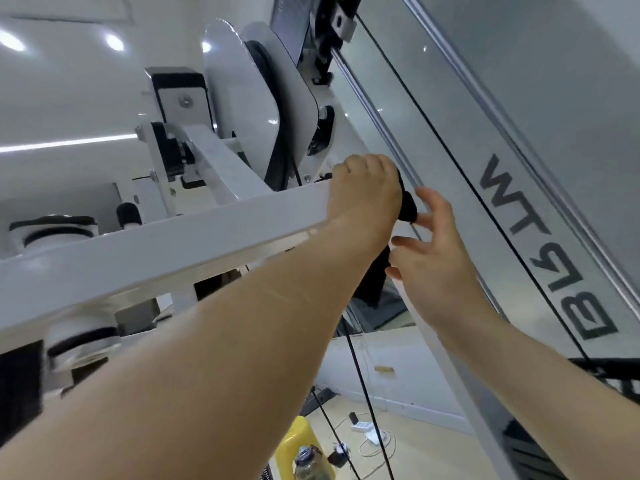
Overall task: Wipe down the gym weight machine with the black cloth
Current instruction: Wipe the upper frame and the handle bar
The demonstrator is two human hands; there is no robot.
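Note:
I look up along the white weight machine; its white crossbar (166, 251) runs from the left to the grey upright panel (519, 140) with black letters. My left hand (363, 192) is at the crossbar's far end, shut on the black cloth (408, 206), which it presses near the upright's edge. Part of the cloth hangs down dark behind my wrist (378, 271). My right hand (429, 251) is just right of and below the cloth, fingers apart, with its fingertips at the cloth.
White pulley covers (242, 109) sit above the crossbar. Black cables (460, 174) run down along the upright. Far below on the floor are a yellow container (294, 445), a bottle (308, 462) and a white power strip (363, 427) with cords.

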